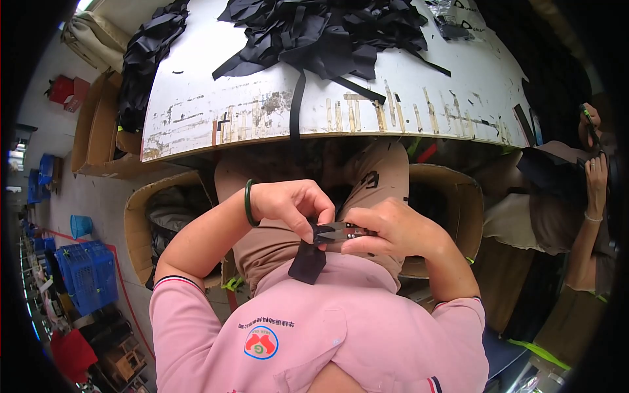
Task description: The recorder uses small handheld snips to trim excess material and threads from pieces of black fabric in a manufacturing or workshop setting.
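Black fabric strip (307, 263) is pinched in the left hand's (291, 204) grip; the right hand (394, 228) grasps thread snips (337, 231) at its end. Trimming seems in hand; the next cut calls for steady cloth.

A factory workshop, by the look of it: black fabric pieces (334, 46) heaped on a scuffed white bench (190, 118), cardboard boxes (98, 124), stacked blue crates (88, 278), a co-worker (595, 187) seated alongside.

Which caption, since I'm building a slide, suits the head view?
Left hand pinching a narrow black fabric piece, right hand holding silver metal snips at its upper end.
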`<state>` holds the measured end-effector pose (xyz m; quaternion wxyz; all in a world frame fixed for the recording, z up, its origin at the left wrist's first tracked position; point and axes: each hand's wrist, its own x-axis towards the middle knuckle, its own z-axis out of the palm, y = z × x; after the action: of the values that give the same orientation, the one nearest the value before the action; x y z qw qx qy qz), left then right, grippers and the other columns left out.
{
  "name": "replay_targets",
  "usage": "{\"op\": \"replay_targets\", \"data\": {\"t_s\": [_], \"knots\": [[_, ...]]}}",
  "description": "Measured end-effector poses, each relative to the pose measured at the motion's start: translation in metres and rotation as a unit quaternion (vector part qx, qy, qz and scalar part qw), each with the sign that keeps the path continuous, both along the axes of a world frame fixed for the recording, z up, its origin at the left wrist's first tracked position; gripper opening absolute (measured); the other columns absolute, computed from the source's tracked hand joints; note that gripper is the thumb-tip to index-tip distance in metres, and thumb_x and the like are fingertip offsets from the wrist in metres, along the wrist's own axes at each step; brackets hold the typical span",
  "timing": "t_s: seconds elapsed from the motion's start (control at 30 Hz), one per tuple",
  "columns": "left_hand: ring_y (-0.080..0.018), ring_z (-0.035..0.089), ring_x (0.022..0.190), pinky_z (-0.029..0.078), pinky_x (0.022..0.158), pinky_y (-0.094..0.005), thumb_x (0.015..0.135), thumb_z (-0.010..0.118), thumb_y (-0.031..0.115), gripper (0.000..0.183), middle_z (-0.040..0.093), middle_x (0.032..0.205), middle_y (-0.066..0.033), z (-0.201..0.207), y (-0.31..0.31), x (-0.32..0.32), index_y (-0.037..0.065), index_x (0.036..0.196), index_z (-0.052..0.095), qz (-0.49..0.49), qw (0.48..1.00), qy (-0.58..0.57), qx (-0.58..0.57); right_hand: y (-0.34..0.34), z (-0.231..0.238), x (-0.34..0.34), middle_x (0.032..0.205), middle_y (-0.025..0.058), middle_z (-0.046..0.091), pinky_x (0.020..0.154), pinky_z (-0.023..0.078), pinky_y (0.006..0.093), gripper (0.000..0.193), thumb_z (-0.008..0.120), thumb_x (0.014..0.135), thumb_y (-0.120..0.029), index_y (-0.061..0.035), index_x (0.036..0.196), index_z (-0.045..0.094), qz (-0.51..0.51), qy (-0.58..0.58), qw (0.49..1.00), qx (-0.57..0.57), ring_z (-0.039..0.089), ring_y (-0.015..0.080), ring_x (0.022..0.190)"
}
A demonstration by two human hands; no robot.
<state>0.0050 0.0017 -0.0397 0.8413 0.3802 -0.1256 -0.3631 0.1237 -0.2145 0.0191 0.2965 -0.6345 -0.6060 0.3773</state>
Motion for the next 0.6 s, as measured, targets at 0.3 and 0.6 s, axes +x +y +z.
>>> {"op": "replay_targets", "data": {"t_s": [0.3,0.6], "knots": [[-0.0138,0.065,0.083,0.051,0.077,-0.0256,0.075,0.070,-0.004,0.013,0.069,0.088,-0.0109,-0.0016,-0.0020,0.0006,-0.004,0.087,0.064,-0.018,1.000,-0.001,0.009,-0.0015,-0.0056,0.0025,0.057,0.0127,0.053,0.050,0.041,0.0391,0.036,0.068,0.084,-0.040,-0.0057,0.084,0.058,0.014,-0.020,1.000,0.016,0.054,0.0320,0.052],[-0.0142,0.065,0.082,0.050,0.077,-0.0255,0.075,0.070,-0.004,0.014,0.069,0.088,-0.0108,-0.0018,-0.0029,-0.0002,-0.004,0.087,0.064,-0.019,1.000,0.017,0.014,0.0012,0.0008,0.0061,0.060,0.0123,0.055,0.051,0.042,0.0400,0.038,0.066,0.085,-0.041,-0.0051,0.083,0.057,0.034,-0.011,0.999,-0.012,0.056,0.0320,0.054]]}}
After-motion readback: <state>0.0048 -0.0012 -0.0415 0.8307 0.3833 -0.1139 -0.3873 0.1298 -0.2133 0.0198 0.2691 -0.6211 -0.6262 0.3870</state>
